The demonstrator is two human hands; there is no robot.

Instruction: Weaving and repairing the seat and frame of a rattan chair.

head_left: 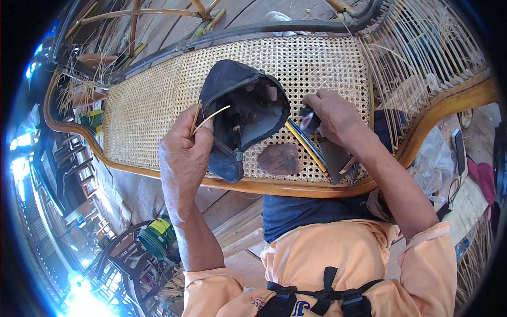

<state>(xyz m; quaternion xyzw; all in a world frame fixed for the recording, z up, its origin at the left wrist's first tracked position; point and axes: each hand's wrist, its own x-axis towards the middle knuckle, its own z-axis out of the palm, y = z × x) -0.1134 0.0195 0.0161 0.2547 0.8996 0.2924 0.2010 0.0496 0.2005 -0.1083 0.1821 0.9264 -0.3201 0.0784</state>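
Observation:
A black zip pouch (224, 79) gapes open on a woven cane seat panel (142, 105). My left hand (182, 153) is closed at the pouch's left edge, with thin cane strips (212, 117) sticking up between thumb and fingers. Right of the pouch, my right hand (338, 119) is closed round a small dark object (310, 124); its kind is mostly hidden by the fingers. Below that hand lie a yellow pencil-like stick (311, 149), a blue one beside it, and a dark flat piece (334, 158). A brown oval piece (279, 159) rests near the panel's front edge.
A curved wooden frame (253, 186) borders the panel. Loose cane strands (409, 58) are strung across the right end. Clear plastic bags (435, 161) and a pink item (481, 182) lie at right. A green bucket-like container (157, 238) stands at lower left.

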